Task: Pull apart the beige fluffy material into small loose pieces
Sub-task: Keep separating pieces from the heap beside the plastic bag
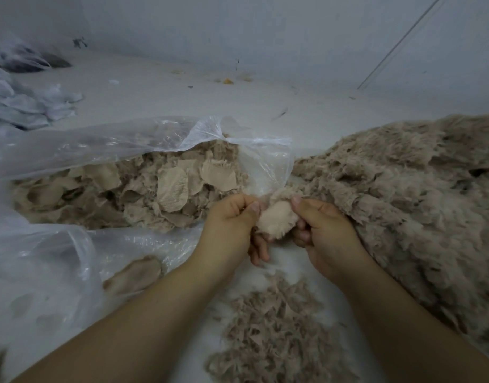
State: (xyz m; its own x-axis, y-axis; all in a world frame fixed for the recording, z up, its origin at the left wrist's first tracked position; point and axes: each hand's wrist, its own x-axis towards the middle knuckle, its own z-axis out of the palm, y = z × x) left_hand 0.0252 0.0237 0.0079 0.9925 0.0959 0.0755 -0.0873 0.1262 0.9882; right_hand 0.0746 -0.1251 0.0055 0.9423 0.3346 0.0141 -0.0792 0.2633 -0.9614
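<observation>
Head view: a small beige fluffy piece (278, 221) is held between the two hands at the centre of the scene. The left hand (232, 219) is curled, with thumb and fingers pinching the piece's left edge. The right hand (324, 230) is likewise curled, its thumb pressed on the top right of the piece and its fingers tucked beneath. A large heap of beige fluffy material (403, 194) is spread on the right, touching the right hand. A clear plastic bag (105, 145) is seen lying open on the left, filled with torn beige pieces (133, 192); some show a flat woven backing. A loose pile of small shreds (273, 333) is scattered on the pale floor (182, 100) between the forearms. White crumpled cloth (30, 103) is seen at far left.
</observation>
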